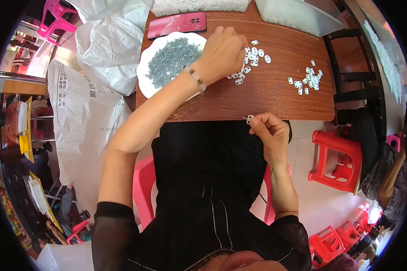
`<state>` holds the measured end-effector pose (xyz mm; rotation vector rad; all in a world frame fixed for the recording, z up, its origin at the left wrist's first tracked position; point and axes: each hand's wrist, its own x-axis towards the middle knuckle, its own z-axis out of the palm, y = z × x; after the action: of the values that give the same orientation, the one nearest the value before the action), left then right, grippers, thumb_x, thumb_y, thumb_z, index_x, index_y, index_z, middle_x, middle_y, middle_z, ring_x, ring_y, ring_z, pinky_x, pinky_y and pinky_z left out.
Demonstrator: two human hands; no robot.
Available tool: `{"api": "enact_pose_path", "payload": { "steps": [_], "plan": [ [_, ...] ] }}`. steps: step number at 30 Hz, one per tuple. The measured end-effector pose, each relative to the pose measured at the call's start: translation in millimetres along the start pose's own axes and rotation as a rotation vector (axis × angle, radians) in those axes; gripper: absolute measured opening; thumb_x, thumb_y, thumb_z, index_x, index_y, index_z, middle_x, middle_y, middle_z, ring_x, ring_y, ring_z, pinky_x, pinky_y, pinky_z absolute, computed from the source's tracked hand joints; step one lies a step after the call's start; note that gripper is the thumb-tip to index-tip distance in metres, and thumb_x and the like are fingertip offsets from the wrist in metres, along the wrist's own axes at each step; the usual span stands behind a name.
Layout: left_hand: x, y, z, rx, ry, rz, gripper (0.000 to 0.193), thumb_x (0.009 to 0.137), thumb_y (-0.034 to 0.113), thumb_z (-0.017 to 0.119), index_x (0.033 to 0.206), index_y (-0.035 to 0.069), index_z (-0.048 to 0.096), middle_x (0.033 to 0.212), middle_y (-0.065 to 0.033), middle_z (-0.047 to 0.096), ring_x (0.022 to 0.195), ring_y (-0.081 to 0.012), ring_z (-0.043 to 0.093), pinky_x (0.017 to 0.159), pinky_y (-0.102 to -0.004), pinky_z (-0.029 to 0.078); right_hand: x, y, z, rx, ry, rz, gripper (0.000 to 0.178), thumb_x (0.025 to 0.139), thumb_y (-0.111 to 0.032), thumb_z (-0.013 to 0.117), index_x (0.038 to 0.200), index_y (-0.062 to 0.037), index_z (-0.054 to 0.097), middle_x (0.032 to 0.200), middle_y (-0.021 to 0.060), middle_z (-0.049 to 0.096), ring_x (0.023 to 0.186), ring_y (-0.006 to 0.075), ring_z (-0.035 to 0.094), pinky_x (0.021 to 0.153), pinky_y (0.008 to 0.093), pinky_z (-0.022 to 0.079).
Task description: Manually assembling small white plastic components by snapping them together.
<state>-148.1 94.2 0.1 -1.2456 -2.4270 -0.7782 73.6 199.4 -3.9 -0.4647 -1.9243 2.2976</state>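
Observation:
My left hand (224, 52) reaches over the wooden table, fingers curled down at the edge of a pile of small white two-holed plastic pieces (254, 53). Its fingertips are hidden, so what they pinch cannot be made out. At the table's near edge, my right hand (272, 128) pinches one small white plastic piece (249, 119) between thumb and forefinger. A thin pin-like bit sticks out of that piece to the left. Under my left wrist stands a white scalloped plate (144, 83) heaped with small grey metal screws or pins (169, 61).
A second cluster of white pieces (313, 80) lies on the table's right (285, 99). Behind the plate is a pink phone (176, 25). Translucent containers (298, 18) line the far edge. White sacks (90, 99) stand at left, a red stool (334, 160) at right.

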Motion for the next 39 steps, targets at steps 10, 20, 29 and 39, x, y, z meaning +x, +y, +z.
{"api": "enact_pose_path", "payload": {
  "steps": [10, 20, 29, 39],
  "plan": [
    [14.9, 14.2, 21.5, 0.096, -0.214, -0.063, 0.022, 0.078, 0.017, 0.068, 0.095, 0.004, 0.066, 0.089, -0.0148, 0.062, 0.090, -0.0342, 0.059, 0.075, -0.0443, 0.049, -0.5, -3.4, -1.1, 0.013, -0.015, -0.007, 0.013, 0.089, -0.011, 0.067, 0.085, 0.0006, 0.065, 0.072, -0.0014, 0.062, 0.066, 0.0032, 0.054, 0.062, 0.0163, 0.041],
    [2.4, 9.5, 25.9, -0.082, -0.138, -0.057, 0.015, 0.080, 0.012, 0.063, 0.091, 0.002, 0.064, 0.083, -0.0160, 0.063, 0.086, -0.0356, 0.059, 0.076, -0.0446, 0.048, 0.6, 0.7, -3.1, -0.002, -0.009, -0.008, 0.011, 0.089, -0.010, 0.067, 0.086, 0.0002, 0.065, 0.074, -0.0009, 0.062, 0.067, 0.0040, 0.055, 0.063, 0.0172, 0.042],
    [-14.0, 22.2, 2.4, -0.707, -0.067, -0.222, 0.024, 0.084, 0.010, 0.067, 0.105, -0.002, 0.064, 0.087, -0.0106, 0.068, 0.073, -0.0138, 0.065, 0.065, -0.0268, 0.051, -1.5, -6.9, -4.3, 0.022, 0.048, -0.038, 0.010, 0.089, -0.009, 0.067, 0.086, -0.0004, 0.065, 0.074, -0.0013, 0.062, 0.067, 0.0039, 0.055, 0.063, 0.0172, 0.041],
    [-94.1, 72.2, -34.0, -1.527, -0.059, -0.683, 0.024, 0.090, 0.009, 0.064, 0.111, -0.003, 0.064, 0.092, -0.0057, 0.067, 0.082, -0.0103, 0.063, 0.075, -0.0236, 0.053, -9.7, -16.6, -5.7, 0.115, 0.076, -0.130, 0.009, 0.090, -0.010, 0.066, 0.089, -0.0013, 0.063, 0.076, -0.0014, 0.062, 0.069, 0.0031, 0.054, 0.064, 0.0164, 0.040]
  ]
}}
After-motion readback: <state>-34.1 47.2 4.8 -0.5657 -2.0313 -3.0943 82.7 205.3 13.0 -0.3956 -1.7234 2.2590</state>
